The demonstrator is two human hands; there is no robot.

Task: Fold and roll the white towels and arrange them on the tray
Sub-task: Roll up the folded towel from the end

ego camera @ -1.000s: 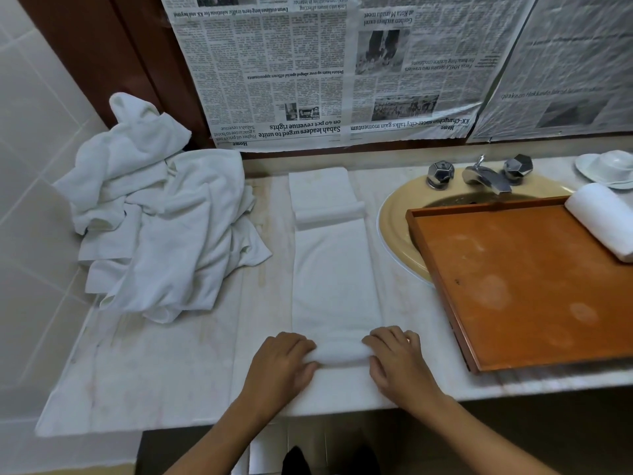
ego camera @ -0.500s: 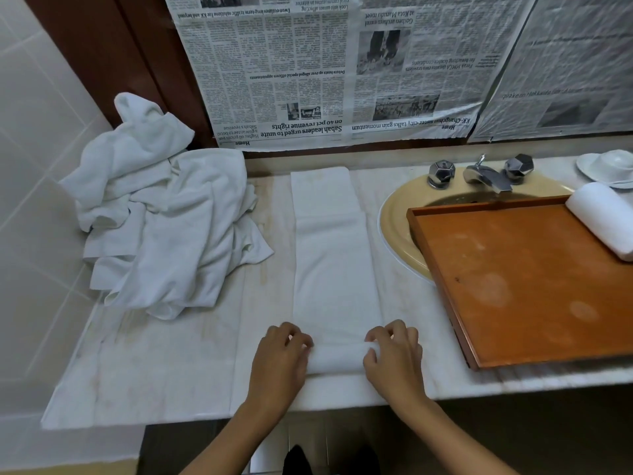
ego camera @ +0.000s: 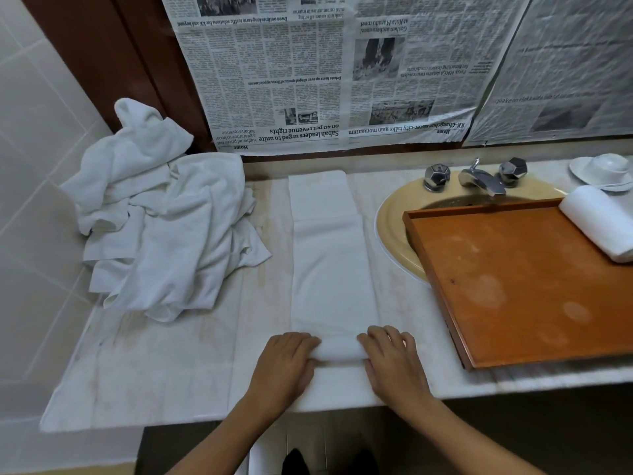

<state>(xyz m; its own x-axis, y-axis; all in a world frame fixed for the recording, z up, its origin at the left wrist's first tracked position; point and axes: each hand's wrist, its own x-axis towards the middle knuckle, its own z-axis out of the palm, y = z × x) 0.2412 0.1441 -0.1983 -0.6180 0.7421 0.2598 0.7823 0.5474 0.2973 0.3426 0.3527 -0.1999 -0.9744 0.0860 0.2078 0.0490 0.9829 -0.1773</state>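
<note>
A long folded white towel (ego camera: pixel 330 255) lies flat down the middle of the marble counter, its near end rolled into a small roll (ego camera: pixel 339 351). My left hand (ego camera: pixel 284 363) grips the roll's left end with curled fingers. My right hand (ego camera: pixel 394 359) grips its right end the same way. An orange wooden tray (ego camera: pixel 513 286) sits to the right, partly over the sink, with one rolled white towel (ego camera: pixel 603 222) at its far right corner. A heap of loose white towels (ego camera: pixel 161 217) lies at the back left.
The yellow sink (ego camera: pixel 394 234) with chrome taps (ego camera: pixel 479 176) is behind the tray. A white cup and saucer (ego camera: pixel 606 169) stand at the far right. Newspaper (ego camera: pixel 325 73) covers the wall. A white cloth covers the counter (ego camera: pixel 154 365).
The folded-over far end of the towel has been laid out flat. Both hands have rolled the near end a little further away from me.
</note>
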